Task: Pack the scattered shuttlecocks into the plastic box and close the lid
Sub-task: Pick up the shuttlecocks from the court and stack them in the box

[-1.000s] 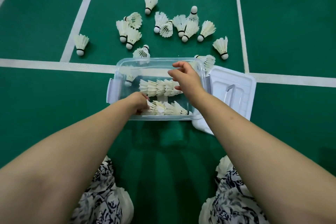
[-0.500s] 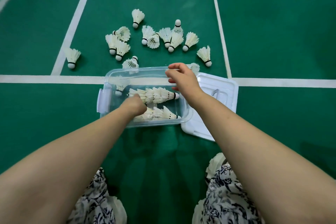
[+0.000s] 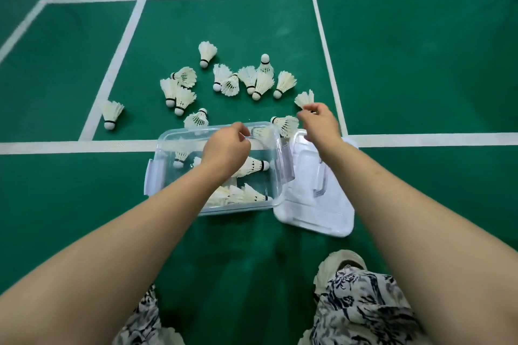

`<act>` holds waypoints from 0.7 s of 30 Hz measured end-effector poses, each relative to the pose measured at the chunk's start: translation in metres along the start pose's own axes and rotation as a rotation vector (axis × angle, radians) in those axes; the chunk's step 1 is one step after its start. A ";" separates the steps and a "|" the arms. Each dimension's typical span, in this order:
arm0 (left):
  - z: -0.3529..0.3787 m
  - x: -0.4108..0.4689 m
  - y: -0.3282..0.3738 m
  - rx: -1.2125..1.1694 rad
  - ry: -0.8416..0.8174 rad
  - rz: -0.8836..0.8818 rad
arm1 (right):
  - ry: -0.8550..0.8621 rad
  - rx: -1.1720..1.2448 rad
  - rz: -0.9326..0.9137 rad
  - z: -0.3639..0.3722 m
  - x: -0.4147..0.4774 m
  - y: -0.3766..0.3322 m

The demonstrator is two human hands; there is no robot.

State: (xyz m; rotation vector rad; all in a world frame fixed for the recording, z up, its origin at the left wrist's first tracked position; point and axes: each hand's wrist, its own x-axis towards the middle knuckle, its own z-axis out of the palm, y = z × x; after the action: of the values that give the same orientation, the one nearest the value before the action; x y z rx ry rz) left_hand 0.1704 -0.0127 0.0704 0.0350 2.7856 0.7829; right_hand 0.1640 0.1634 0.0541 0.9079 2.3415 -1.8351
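The shuttlecocks [image 3: 253, 81] are feather-skirted, so they will likely weigh almost nothing and crush or fray if squeezed across the skirt; the safer hold is a light pinch at the rounded cork nose or the stiff base of the feathers just above it. Most of them lie scattered on the green court floor [image 3: 420, 70] beyond the plastic box [image 3: 168, 137], well apart from the lone one [image 3: 111, 113] out to the left, and two lie just beside the box's far rim. Several already rest inside the clear box, nested nose-into-skirt in two rows, which looks like the tidy way to fit the rest. The right hand [image 3: 319, 120] is pinched narrow on one shuttlecock [image 3: 305, 98] near its nose end, feathers pointing away from the person. The left hand [image 3: 227, 148] hovers curled above the box's far side; whether it grips anything cannot be told. The lid [image 3: 333, 213] lies open-side up on the floor, touching the box's right side, still to be fitted.
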 end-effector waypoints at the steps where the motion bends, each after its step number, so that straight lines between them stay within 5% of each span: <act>1: 0.002 0.003 0.000 -0.009 0.022 0.010 | 0.026 -0.027 0.014 -0.005 0.010 0.000; 6: 0.013 0.033 0.000 -0.028 0.079 0.050 | 0.003 -0.281 0.038 -0.011 0.058 0.015; 13: 0.022 0.073 -0.014 0.041 0.174 0.097 | -0.259 -0.881 -0.201 0.022 0.106 0.051; 21: 0.033 0.083 -0.033 -0.077 0.140 0.120 | -0.290 -0.912 -0.256 0.052 0.134 0.070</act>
State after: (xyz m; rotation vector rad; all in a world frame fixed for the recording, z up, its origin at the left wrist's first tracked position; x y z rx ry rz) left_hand 0.0992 -0.0171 0.0073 0.1392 2.9039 0.9566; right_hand 0.0686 0.1825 -0.0718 0.2147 2.7052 -0.6584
